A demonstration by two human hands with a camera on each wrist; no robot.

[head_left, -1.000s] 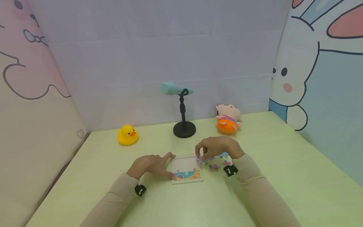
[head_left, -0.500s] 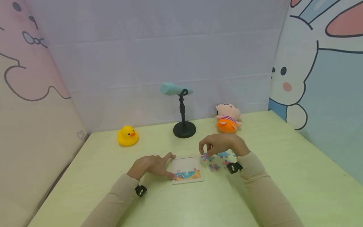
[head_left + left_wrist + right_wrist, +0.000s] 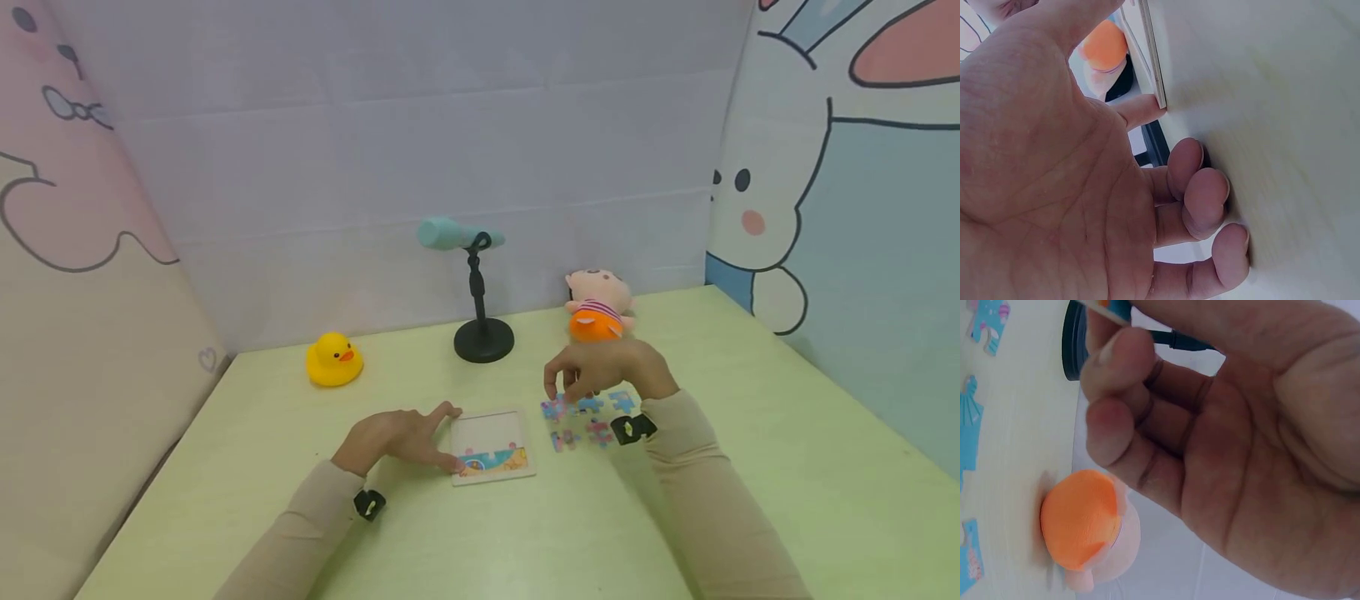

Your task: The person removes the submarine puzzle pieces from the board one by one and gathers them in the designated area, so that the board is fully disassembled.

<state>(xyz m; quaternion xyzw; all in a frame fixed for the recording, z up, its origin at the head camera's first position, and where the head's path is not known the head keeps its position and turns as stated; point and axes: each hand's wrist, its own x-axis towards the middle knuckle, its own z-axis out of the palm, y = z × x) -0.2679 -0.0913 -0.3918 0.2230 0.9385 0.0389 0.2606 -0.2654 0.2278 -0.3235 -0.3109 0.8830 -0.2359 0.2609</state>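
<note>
The held piece [image 3: 1113, 308] is in the right hand [image 3: 600, 367], above the table, to the right of the board. The right hand pinches it between thumb and index finger; the grip is narrow, and the remaining fingers are bent. The right wrist view shows part of the piece, with blue and orange print and a pale edge.

Loose pieces [image 3: 590, 405] lie on the table below the right hand and nearer, in two uneven rows, blue and pink.

The board [image 3: 487, 430] lies flat to the left of the loose pieces. A printed strip [image 3: 493, 461] fills its near part; its far part is plain and pale. The left hand [image 3: 401, 433] is at the board's left edge, thumb and index finger spread wide: thumb at the near left corner, index fingertip touching the far left corner. The other fingers are bent, tips at the table. The left hand holds no piece.

Each sleeved arm carries a black device at the wrist.

Far side of the table [image 3: 480, 550], left to right: a yellow duck [image 3: 334, 361]; a black stand [image 3: 483, 341] bearing a teal microphone [image 3: 444, 234]; a doll [image 3: 598, 307] with an orange lower part, beyond the right hand.
</note>
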